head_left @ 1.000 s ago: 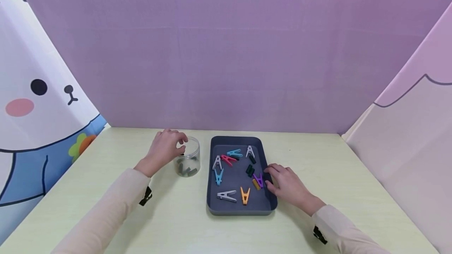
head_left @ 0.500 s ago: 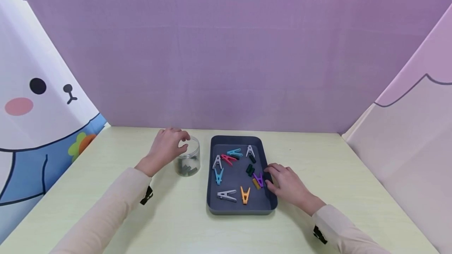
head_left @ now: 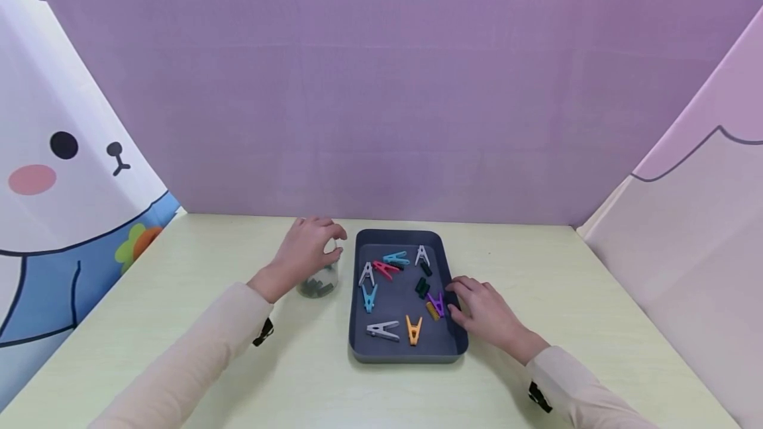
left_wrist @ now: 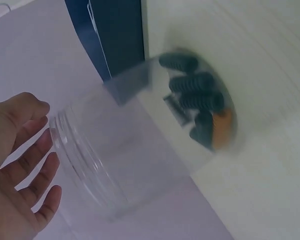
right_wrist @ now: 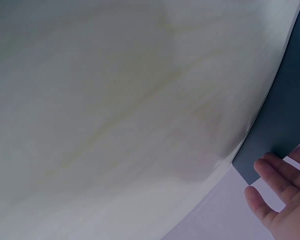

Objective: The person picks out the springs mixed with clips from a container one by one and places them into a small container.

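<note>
My left hand [head_left: 306, 250] is over the mouth of a clear jar [head_left: 326, 278], fingers loosely bent, nothing seen between them. In the left wrist view, several dark green ridged pieces [left_wrist: 190, 82] and an orange one [left_wrist: 221, 131] lie at the jar's bottom. My right hand [head_left: 485, 313] touches the right rim of a dark grey tray [head_left: 456, 336] with its fingertips. Inside the tray are several plastic clothespins, among them a red clothespin [head_left: 384, 269], a purple clothespin [head_left: 438, 304] and an orange clothespin [head_left: 414, 330]. Dark green ridged pieces [head_left: 422, 287] and a mustard ridged piece [head_left: 432, 310] lie there too.
The jar and tray stand side by side on a pale table [head_left: 286, 376], with a narrow gap between them. A purple cloth wall [head_left: 381, 118] rises behind the table. Printed panels stand at the left and right.
A second ago my left hand held a small dark piece over the jar; that piece is no longer in its fingers. The hand has since shifted right across the jar. My right hand stays put.
</note>
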Demonstrator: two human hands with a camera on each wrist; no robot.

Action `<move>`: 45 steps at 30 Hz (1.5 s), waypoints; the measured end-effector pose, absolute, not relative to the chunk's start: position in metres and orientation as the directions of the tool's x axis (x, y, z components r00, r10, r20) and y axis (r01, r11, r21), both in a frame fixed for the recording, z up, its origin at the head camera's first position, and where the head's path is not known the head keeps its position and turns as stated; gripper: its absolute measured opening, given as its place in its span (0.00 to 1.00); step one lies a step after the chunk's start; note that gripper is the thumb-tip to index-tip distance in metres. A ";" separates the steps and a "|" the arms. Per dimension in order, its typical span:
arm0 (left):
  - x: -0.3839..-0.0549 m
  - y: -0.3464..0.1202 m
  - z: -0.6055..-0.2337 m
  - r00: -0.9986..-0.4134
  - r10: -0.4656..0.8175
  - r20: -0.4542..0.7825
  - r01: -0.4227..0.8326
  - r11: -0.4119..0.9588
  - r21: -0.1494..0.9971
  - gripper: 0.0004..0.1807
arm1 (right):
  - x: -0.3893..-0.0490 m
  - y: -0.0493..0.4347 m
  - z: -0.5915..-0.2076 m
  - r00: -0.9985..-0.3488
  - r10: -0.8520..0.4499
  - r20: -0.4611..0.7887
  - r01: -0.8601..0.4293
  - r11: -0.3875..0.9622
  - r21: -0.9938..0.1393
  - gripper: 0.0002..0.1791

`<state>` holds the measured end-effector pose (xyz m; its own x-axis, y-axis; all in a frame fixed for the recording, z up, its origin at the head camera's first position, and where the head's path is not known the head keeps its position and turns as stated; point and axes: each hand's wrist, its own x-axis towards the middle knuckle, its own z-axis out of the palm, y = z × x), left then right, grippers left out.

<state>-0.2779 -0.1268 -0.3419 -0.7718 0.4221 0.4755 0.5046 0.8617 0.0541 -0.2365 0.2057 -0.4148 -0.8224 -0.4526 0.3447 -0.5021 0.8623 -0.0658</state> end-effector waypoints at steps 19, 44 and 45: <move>-0.264 -0.071 -0.364 -0.751 0.585 0.306 0.631 0.773 0.071 0.11 | -0.238 0.205 -0.416 -0.833 -0.447 0.327 -0.493 0.867 -0.073 0.18; -0.262 -0.009 -0.395 -0.634 0.745 0.209 0.761 0.649 -0.005 0.12 | -0.236 0.207 -0.417 -0.825 -0.446 0.347 -0.496 0.866 -0.065 0.18; -0.262 -0.008 -0.395 -0.630 0.748 0.210 0.764 0.645 -0.006 0.12 | -0.236 0.207 -0.417 -0.825 -0.446 0.347 -0.495 0.866 -0.064 0.18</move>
<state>-0.2620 -0.0082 -0.3955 -0.6300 0.7476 0.2103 0.7638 0.6454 -0.0064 -0.2363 0.2070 -0.4167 -0.8249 -0.4463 0.3469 -0.4954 0.8663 -0.0635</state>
